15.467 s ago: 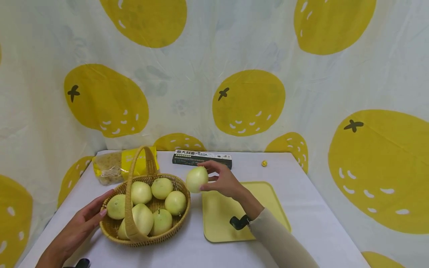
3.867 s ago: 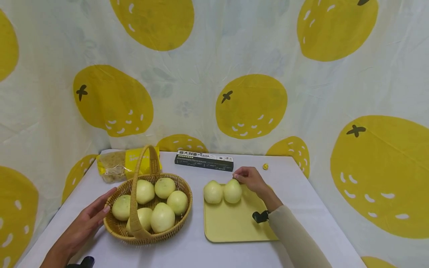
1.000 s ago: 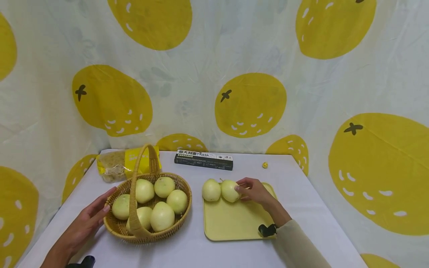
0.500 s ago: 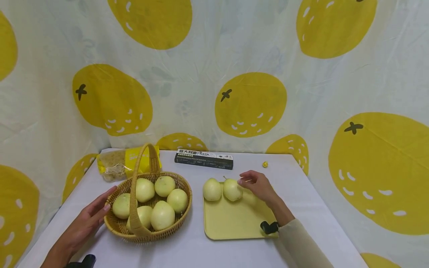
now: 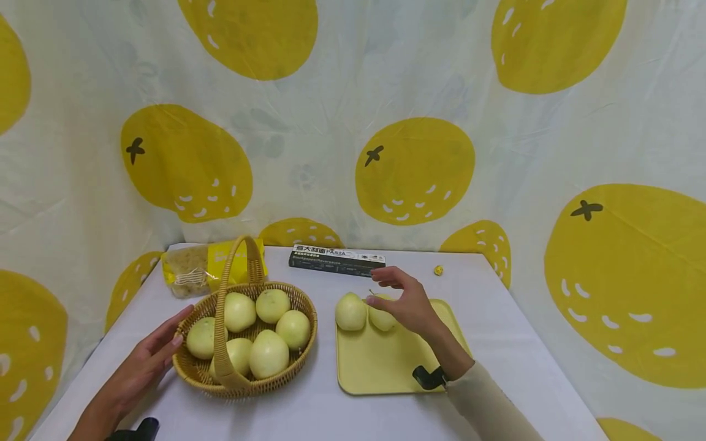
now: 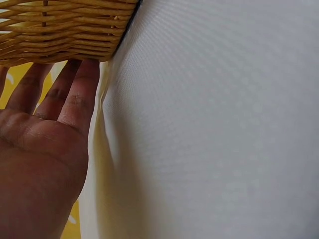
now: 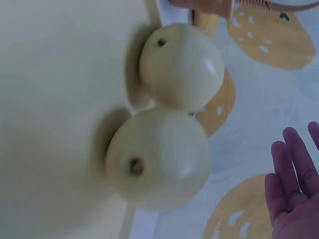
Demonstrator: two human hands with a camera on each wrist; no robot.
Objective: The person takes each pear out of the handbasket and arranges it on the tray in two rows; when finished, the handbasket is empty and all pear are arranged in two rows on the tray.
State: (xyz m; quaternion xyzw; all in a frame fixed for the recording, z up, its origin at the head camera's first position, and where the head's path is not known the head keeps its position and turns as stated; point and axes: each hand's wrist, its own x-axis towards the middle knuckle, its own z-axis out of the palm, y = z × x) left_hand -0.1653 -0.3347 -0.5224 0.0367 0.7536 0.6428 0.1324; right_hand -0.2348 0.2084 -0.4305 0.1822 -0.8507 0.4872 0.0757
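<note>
My left hand [image 5: 135, 370] rests its fingertips against the left side of a wicker basket [image 5: 300, 358] with a tall handle. Straight fingers touch the woven wall [image 6: 65, 35] in the left wrist view. Several pale green pears [image 5: 268, 355] lie in the basket. Two more pears sit side by side at the back left of a yellow tray [image 5: 397, 373]: a left pear [image 5: 350, 312] and a right pear [image 5: 382, 320], stem up. My right hand [image 5: 410, 306] hovers over the right pear, partly covering it, fingers spread and holding nothing. In the right wrist view its fingers [image 7: 286, 174] are apart from the nearer pear [image 7: 159, 159].
Behind the basket lies a yellow and clear food bag [image 5: 193, 269]. A dark pasta box [image 5: 336, 260] stands at the back of the white-covered table [image 5: 325, 404]. Near the back right is a small yellow ball [image 5: 438, 270]. A fruit-patterned curtain [image 5: 309, 177] hangs behind.
The pear held near the basket earliest is gone from my right hand, and two pears now sit on the tray. My right hand let go of the right pear and moved up and left.
</note>
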